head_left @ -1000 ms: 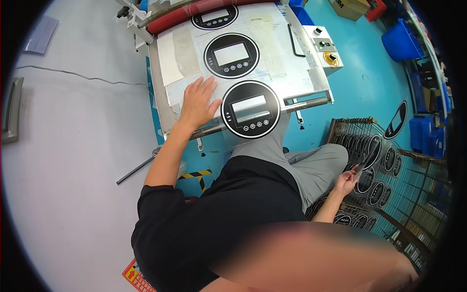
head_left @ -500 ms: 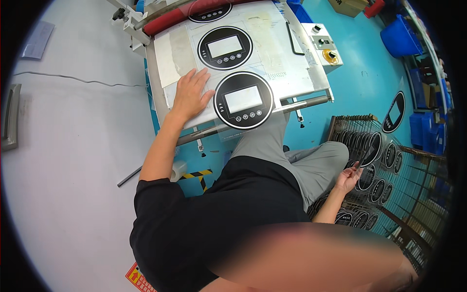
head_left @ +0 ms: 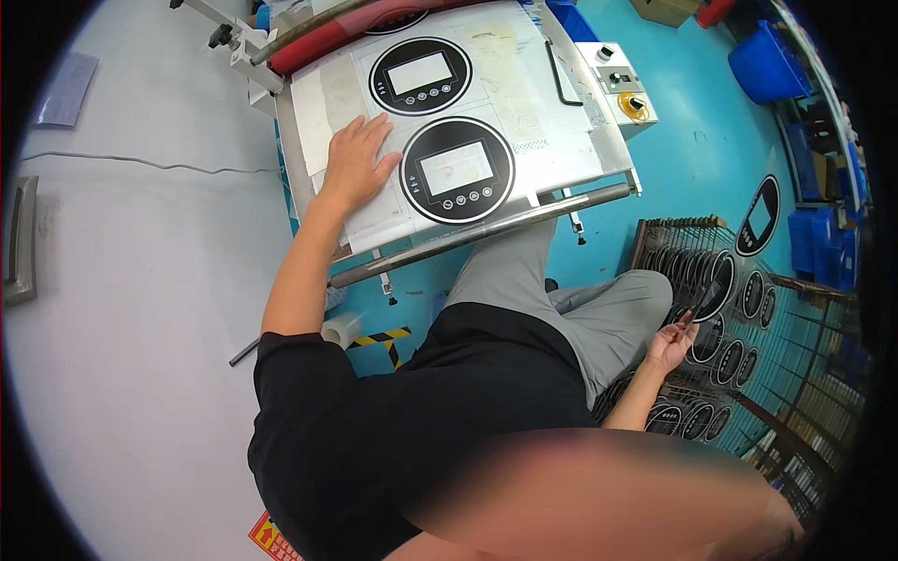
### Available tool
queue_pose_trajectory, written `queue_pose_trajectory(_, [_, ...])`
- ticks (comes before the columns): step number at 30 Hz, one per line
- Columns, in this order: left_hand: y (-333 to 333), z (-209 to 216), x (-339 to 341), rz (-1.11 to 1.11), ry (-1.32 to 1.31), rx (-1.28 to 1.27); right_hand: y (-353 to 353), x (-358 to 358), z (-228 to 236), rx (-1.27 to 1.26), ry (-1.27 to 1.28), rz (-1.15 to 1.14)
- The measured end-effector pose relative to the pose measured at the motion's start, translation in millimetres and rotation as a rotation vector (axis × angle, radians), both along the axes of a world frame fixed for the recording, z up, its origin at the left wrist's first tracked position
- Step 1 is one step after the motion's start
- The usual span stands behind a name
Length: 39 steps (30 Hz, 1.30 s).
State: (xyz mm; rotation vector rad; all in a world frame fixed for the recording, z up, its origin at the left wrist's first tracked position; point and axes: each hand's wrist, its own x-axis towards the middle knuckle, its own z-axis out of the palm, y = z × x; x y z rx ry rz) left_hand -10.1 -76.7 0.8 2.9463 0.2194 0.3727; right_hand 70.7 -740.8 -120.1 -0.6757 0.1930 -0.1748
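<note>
My left hand lies flat, fingers spread, on the left part of a clear sheet with round black panels printed on it. This sheet rests on the white bed of a machine; its far end runs under a red roller, where another black disc partly shows. Low at the right, my right hand has thumb and fingers pinched together at the near edge of what looks like another clear printed sheet. That sheet stands tilted beside the wire rack, with a second black disc above.
A wire rack holds several similar printed sheets. A metal bar crosses the bed's near edge. A black hex key lies on the bed, beside a control box with knobs. Blue bins stand at the far right.
My left hand and the sheet under it have slid away toward the roller and slightly left. The nearest disc no longer overhangs the metal bar. My right hand has barely moved.
</note>
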Motion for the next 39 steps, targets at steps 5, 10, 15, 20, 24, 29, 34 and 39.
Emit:
queue_pose_trajectory(5, [11,-2,3,-0.005,-0.002,0.009,11,-2,8,0.005,0.065,-0.045])
queue_pose_trajectory(10, [25,-3,10,-0.016,-0.007,0.036,13,-5,5,0.019,0.05,-0.012])
queue_pose_trajectory(15, [39,3,28,-0.069,-0.026,0.063,28,-9,20,-0.08,0.14,-0.083])
queue_pose_trajectory(20, [55,-6,31,-0.137,-0.022,0.112,74,-8,45,-0.128,0.211,-0.149])
queue_pose_trajectory(24, [21,-2,58,0.089,0.12,0.102,85,-28,47,-0.079,0.084,-0.036])
queue_pose_trajectory(29, [-179,52,59,-0.347,0.203,-1.29,134,-51,75,0.001,0.072,0.229])
queue_pose_trajectory(34, [-309,84,58,-0.323,0.102,-1.319,123,-74,88,-0.164,-0.045,0.244])
queue_pose_trajectory(39, [-341,63,63,-0.597,0.109,-1.525,90,-96,68,-0.198,-0.036,-0.033])
